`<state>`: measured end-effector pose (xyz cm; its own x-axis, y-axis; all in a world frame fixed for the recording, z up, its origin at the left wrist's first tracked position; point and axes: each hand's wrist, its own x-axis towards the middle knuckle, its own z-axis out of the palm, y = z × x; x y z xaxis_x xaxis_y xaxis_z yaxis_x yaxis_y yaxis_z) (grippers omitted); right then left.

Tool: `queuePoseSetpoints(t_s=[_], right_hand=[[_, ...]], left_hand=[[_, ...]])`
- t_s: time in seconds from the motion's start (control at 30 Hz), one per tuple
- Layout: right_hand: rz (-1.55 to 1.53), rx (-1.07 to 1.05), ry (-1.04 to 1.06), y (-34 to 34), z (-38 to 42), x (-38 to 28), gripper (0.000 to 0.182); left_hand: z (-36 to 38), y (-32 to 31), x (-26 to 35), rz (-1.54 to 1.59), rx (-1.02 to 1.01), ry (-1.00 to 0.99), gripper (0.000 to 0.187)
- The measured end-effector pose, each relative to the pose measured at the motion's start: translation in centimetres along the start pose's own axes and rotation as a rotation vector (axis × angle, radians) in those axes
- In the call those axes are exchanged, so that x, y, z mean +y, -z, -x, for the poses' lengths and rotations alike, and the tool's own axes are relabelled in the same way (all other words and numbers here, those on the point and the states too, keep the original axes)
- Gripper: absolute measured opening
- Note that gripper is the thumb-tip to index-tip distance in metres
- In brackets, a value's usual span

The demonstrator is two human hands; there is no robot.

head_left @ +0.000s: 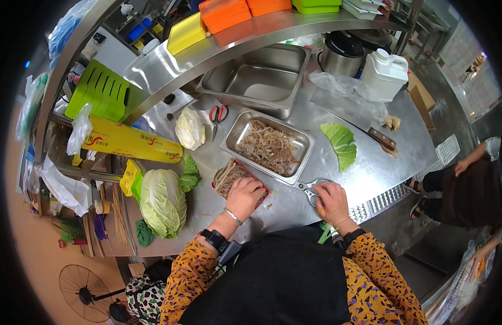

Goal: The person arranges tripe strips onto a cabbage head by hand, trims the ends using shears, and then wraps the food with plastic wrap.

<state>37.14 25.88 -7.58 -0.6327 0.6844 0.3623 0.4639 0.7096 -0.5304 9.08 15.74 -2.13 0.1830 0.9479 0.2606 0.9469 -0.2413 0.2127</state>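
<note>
My left hand point(244, 197) lies over a small red tray point(267, 194) of pale brownish strips point(227, 177). Its fingers curl down at the tray, with their tips partly hidden. My right hand point(332, 203) is closed on the grey handles of a pair of scissors point(310, 187), which lie low on the steel table. Just beyond both hands, a steel pan point(233, 142) holds a heap of similar brownish strips point(267, 145). A green cabbage leaf point(340, 145) lies to the right of the pan.
At left are a whole napa cabbage point(163, 203), a smaller cabbage piece point(190, 130), red-handled scissors point(216, 119) and a yellow film roll point(132, 142). Behind stands a deep steel pan point(251, 89). A cleaver point(382, 140) and white jug point(383, 76) are at right; another person point(465, 184) stands beyond.
</note>
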Motion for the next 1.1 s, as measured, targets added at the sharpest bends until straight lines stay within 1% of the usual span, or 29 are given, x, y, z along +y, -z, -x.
queuePoseSetpoints(t_s=[0.07, 0.13, 0.27, 0.33, 0.4, 0.47, 0.5, 0.53, 0.57, 0.6, 0.63, 0.67, 0.7, 0.73, 0.8, 0.83, 0.87, 0.93, 1.0, 1.07, 1.1], right_hand=[[0.0, 0.001, 0.005, 0.0, 0.1, 0.0, 0.042], [-0.004, 0.0, 0.005, -0.1, 0.1, 0.0, 0.041], [0.004, 0.0, 0.027, -0.2, 0.0, 0.0, 0.041], [0.0, -0.011, 0.006, 0.0, 0.0, 0.1, 0.041], [-0.01, -0.038, 0.023, 0.0, -0.3, 0.5, 0.041], [-0.008, -0.068, 0.022, 0.5, -0.6, 1.1, 0.042], [0.005, -0.077, -0.004, 0.7, -0.6, 1.5, 0.042], [0.008, -0.082, 0.02, 1.4, -1.3, 0.7, 0.042], [0.049, -0.023, 0.043, 2.3, -1.8, -0.1, 0.041], [0.09, 0.037, 0.065, 2.8, -2.4, -0.9, 0.039], [0.041, 0.028, 0.096, 2.9, -2.7, -1.4, 0.037], [-0.144, -0.032, 0.077, 2.6, -2.9, -2.3, 0.03], [-0.291, -0.228, 0.008, 1.7, -2.9, -2.4, 0.031], [-0.435, -0.425, -0.066, 1.0, -3.2, -2.9, 0.031], [-0.736, -0.596, -0.277, -0.8, -3.6, -5.1, 0.039], [-0.84, -0.675, -0.366, -2.2, -3.8, -5.4, 0.051], [-0.831, -0.692, -0.367, -3.4, -4.0, -5.8, 0.051], [-1.047, -0.667, -0.577, -4.9, -4.4, -7.1, 0.052], [-1.013, -0.698, -0.599, -5.6, -4.9, -7.4, 0.053], [-1.021, -0.627, -0.601, -6.6, -5.0, -7.7, 0.054], [-1.025, -0.621, -0.631, -6.6, -5.3, -8.4, 0.053]], left_hand=[[0.1, -0.3, 0.1, -0.021, 0.001, 0.011, 0.017], [0.0, -0.5, 0.1, -0.063, -0.057, 0.027, 0.02], [-0.1, 0.5, 0.0, -0.025, -0.001, 0.05, 0.02], [0.0, 1.7, -0.5, 0.023, 0.167, 0.135, 0.022], [1.3, 3.0, -3.4, 0.018, 0.231, 0.189, 0.025], [3.4, 3.5, -6.5, 0.02, 0.343, 0.478, 0.016], [4.5, 3.2, -8.0, 0.012, 0.361, 0.492, 0.016], [5.5, 2.8, -9.6, 0.19, 0.371, 0.648, 0.018], [6.3, 2.0, -10.9, 0.375, 0.38, 0.799, 0.022], [6.8, 1.1, -12.0, 0.375, 0.402, 0.808, 0.022], [7.0, 0.3, -12.6, 0.434, 0.328, 0.781, 0.026], [7.5, -0.5, -13.1, 0.496, 0.249, 0.75, 0.031], [7.3, -0.8, -12.7, 0.596, 0.183, 0.792, 0.037], [6.9, -0.8, -12.0, 0.608, 0.195, 0.796, 0.037], [6.9, -0.5, -10.3, 0.605, 0.223, 0.843, 0.038], [7.1, 0.1, -9.6, 0.612, 0.214, 0.879, 0.039], [7.9, 0.0, -9.3, 0.622, 0.22, 0.894, 0.039], [9.8, -0.3, -8.3, 0.615, 0.249, 0.874, 0.039], [12.1, -0.1, -6.8, 0.659, 0.277, 0.94, 0.035], [14.4, -0.5, -5.6, 0.699, 0.308, 1.007, 0.032], [15.6, -1.4, -5.3, 0.822, 0.384, 1.022, 0.029]])
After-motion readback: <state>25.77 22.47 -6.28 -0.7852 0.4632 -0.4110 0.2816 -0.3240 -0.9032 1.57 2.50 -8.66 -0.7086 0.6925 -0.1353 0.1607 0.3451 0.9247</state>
